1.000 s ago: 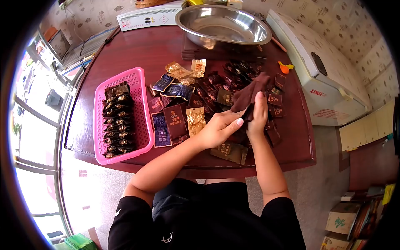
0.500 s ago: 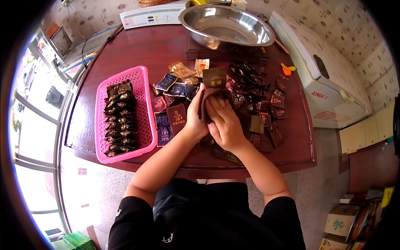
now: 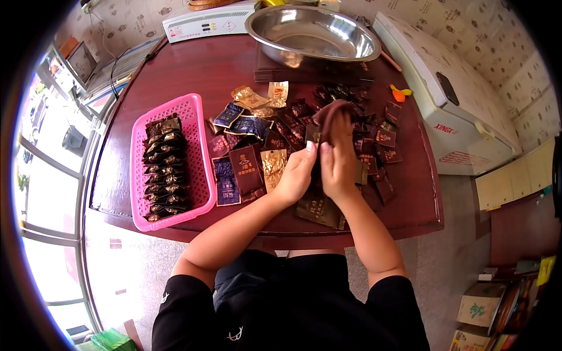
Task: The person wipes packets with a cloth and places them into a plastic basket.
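Over the front middle of the table, my two hands are close together. My left hand grips a dark olive-brown packet with the thumb along its edge; most of the packet is hidden. My right hand, fingers stretched upward, presses a dark brown cloth against the packet. Around them lie small foil packets: gold ones, dark blue ones and maroon ones. A larger olive-brown pouch rests below my hands.
At left, a pink plastic basket holds a row of dark packets. A steel basin sits on flat dark boxes at the back. A white chest freezer stands at right, near an orange and yellow item.
The right hand and cloth have swung up and right, turning edge-on. My left hand has shifted down and right, with the packet lower; a gold packet beside it is now uncovered.
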Demonstrator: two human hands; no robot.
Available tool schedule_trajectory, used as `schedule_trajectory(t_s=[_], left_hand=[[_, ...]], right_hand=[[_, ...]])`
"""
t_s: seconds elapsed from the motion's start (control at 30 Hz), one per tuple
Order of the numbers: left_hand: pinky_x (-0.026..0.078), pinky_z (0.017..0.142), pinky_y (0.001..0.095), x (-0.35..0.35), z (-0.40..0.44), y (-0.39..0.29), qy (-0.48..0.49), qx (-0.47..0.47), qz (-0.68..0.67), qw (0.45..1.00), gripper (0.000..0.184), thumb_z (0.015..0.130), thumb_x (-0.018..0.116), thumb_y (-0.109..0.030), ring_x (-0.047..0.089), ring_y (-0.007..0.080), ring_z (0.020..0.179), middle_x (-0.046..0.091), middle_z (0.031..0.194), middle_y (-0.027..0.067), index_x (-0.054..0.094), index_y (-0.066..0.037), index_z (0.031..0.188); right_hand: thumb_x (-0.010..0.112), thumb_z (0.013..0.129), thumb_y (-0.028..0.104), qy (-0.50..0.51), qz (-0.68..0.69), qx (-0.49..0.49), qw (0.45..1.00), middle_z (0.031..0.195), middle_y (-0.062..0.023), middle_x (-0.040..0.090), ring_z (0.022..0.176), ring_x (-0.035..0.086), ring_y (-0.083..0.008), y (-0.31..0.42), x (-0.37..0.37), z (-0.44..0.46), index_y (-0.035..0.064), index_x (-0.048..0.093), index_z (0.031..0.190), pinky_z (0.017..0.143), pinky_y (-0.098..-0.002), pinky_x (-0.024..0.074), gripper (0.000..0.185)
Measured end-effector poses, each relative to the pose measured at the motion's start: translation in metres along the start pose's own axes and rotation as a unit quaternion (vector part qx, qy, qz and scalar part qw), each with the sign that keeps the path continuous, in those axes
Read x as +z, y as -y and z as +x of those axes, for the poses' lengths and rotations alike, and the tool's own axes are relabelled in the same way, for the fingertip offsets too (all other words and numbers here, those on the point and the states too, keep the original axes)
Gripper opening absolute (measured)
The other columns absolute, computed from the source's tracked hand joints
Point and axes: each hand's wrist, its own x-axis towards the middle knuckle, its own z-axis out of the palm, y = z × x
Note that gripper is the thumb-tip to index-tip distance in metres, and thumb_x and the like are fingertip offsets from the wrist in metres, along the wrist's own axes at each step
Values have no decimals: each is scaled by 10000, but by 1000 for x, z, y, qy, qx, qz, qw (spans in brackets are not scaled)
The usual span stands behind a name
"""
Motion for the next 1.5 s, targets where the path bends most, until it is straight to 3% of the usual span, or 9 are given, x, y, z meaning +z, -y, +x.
schedule_trajectory(t_s=[0.17, 0.2, 0.3, 0.43, 0.57, 0.8, 1.0, 1.13, 1.5], left_hand=[[368, 657, 201, 2, 0, -14, 36, 33, 66, 997, 440, 1053, 400, -358, 400, 21, 738, 501, 784, -84, 611, -8, 890], [379, 644, 206, -3, 3, -17, 48, 20, 77, 996, 409, 1050, 427, -332, 396, 17, 740, 500, 786, -89, 602, 2, 893], [516, 765, 274, -7, 10, -33, -55, -15, -134, 989, 417, 1039, 422, -369, 623, 113, 862, 671, 936, 48, 626, -6, 1057], [552, 795, 338, -13, 19, -44, -165, 13, -224, 961, 419, 1036, 405, -389, 665, 184, 900, 672, 1028, 98, 580, -22, 1139], [540, 792, 305, -19, 22, -10, -111, -10, -173, 979, 389, 1044, 397, -359, 661, 165, 889, 675, 1034, 84, 595, -34, 1123], [496, 872, 317, 1, 9, 2, -54, -77, -300, 949, 355, 1048, 384, -346, 608, 153, 970, 625, 1066, 56, 564, -60, 1156], [464, 990, 365, -29, 24, -37, -94, -69, -361, 925, 549, 1033, 301, -450, 568, 229, 1147, 575, 1284, 114, 471, -42, 1359], [482, 930, 338, -29, 26, -35, -130, -28, -342, 930, 604, 1030, 270, -511, 599, 210, 1022, 631, 1186, 112, 511, -46, 1330], [305, 1112, 321, -6, 17, -19, -63, -107, -202, 971, 708, 1031, 152, -548, 460, 180, 1262, 526, 1360, 80, 462, -28, 1398]], right_hand=[[378, 1034, 204, -37, 100, 146, 984, 1403, -265, 465, 1275, 499, -372, -25, -16, 7, -38, 390, 1416, 1006, -372, 422, 453], [421, 1030, 229, -42, 103, 181, 977, 1160, -213, 653, 1051, 649, -277, -29, -19, 10, -48, 561, 1254, 885, -335, 481, 382], [497, 1015, 254, -109, 296, 302, 900, 683, 36, 544, 656, 437, -42, -49, -11, 8, -28, 633, 880, 596, -235, 395, 341], [570, 984, 233, -73, 299, 249, 918, 663, 71, 423, 622, 340, -27, -29, -21, 7, -1, 598, 818, 543, -239, 296, 289], [621, 945, 160, -14, 363, 165, 917, 771, 36, 596, 712, 507, -23, -3, -16, 3, 19, 604, 876, 651, -195, 417, 158], [781, 769, 200, -70, 23, -31, 997, 777, -83, 607, 728, 594, -270, 1, -2, 7, 17, 666, 876, 653, -345, 486, 242], [685, 740, 66, 98, -54, -148, 983, 1200, -92, 558, 1091, 540, -281, 26, 11, 4, 66, 715, 1097, 907, -420, 440, 358], [698, 733, 62, 102, -45, -162, 980, 1148, -75, 556, 1038, 547, -257, 17, 15, 2, 98, 708, 1122, 875, -385, 450, 392], [609, 887, -11, -14, 83, 54, 995, 1022, -119, 554, 892, 578, -229, -8, 13, -1, -17, 627, 1175, 756, -310, 478, 288]])
